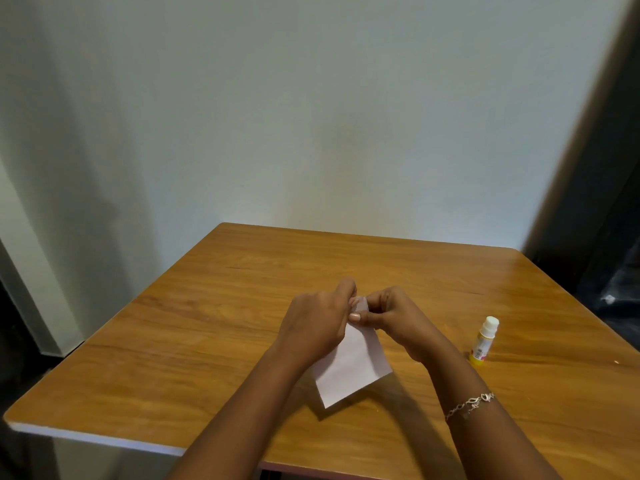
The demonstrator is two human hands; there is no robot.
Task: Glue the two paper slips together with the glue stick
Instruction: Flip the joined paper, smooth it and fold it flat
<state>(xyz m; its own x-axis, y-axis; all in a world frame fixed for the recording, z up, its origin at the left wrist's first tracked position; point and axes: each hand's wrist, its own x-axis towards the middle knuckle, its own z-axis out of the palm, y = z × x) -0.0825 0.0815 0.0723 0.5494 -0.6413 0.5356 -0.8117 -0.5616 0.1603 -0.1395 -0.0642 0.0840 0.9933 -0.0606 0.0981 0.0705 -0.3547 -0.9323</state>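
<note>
Two white paper slips (349,367) lie one over the other above the middle of the wooden table (194,323), their edges fanned slightly apart at the right. My left hand (317,323) and my right hand (398,317) both pinch the slips at their far end, thumbs and fingertips meeting there. The near end of the slips hangs toward me, close to the tabletop. A glue stick (484,341) with a yellow body and a white cap stands upright on the table to the right of my right hand, apart from it.
A pale wall rises behind the table's far edge. A dark area lies past the table's right edge, and a pale panel stands to the left. A bracelet (469,405) sits on my right wrist.
</note>
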